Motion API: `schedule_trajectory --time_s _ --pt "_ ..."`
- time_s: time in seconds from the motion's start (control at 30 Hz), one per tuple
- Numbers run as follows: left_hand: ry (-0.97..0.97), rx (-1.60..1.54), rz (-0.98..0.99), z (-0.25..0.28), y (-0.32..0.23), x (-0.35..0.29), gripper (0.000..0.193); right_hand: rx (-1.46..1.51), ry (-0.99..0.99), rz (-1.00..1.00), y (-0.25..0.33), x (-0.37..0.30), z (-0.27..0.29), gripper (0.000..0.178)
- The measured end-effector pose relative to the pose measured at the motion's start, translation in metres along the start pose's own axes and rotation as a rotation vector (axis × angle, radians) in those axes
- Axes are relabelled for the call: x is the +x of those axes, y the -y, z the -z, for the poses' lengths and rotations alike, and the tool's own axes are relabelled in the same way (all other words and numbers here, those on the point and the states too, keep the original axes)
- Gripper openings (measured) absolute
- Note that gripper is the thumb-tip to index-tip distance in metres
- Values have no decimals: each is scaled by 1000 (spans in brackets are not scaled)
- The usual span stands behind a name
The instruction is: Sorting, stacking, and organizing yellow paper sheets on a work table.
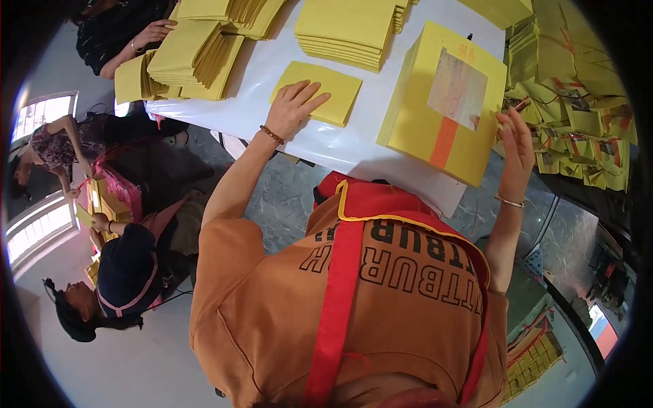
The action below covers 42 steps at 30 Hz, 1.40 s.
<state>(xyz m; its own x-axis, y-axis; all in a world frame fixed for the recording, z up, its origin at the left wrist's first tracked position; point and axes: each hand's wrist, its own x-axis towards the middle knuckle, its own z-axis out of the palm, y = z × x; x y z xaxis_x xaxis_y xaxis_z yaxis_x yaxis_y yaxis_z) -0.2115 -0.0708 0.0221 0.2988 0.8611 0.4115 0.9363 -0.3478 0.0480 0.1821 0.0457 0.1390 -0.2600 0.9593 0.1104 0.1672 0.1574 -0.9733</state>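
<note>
My left hand [294,110] lies flat, fingers spread, on a small rectangular folded yellow paper [335,97] on the white-covered table [326,146]. A bracelet of brown beads circles that wrist. My right hand [518,146] is raised by the right edge of a large yellow paper block [411,112], its fingers loosely extended and holding nothing I can see. Whether it touches the block I cannot tell. On top of the block are a greyish-pink picture panel and an orange-red strip.
Folded yellow paper stacks stand at the table's far left [194,58] and far middle [343,30]. Bundled yellow papers with red strips [578,129] fill the right side. Another person's hand [155,32] rests by the left stack. Two more people work at the left with yellow papers.
</note>
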Motion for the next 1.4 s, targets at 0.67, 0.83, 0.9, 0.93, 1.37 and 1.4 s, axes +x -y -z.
schedule_trajectory --time_s 0.67,0.83,0.9,0.93,1.37,1.4 --pt "297 55 80 -18 -8 -19 57 -21 -46 -84 -21 -6 -6 30" --pt "348 74 61 -12 -8 -11 57 47 -24 -36 -20 -9 -2 30" --pt "375 75 54 -11 -9 -7 57 22 -9 -26 -22 -12 1 30" --pt "365 83 57 -12 -9 -5 57 -6 13 -20 -23 -13 3 30" --pt "341 21 116 -8 -11 13 37 -584 231 437 -13 0 5 24" --pt "342 17 110 -6 -11 19 37 -549 227 428 -19 -2 4 23"
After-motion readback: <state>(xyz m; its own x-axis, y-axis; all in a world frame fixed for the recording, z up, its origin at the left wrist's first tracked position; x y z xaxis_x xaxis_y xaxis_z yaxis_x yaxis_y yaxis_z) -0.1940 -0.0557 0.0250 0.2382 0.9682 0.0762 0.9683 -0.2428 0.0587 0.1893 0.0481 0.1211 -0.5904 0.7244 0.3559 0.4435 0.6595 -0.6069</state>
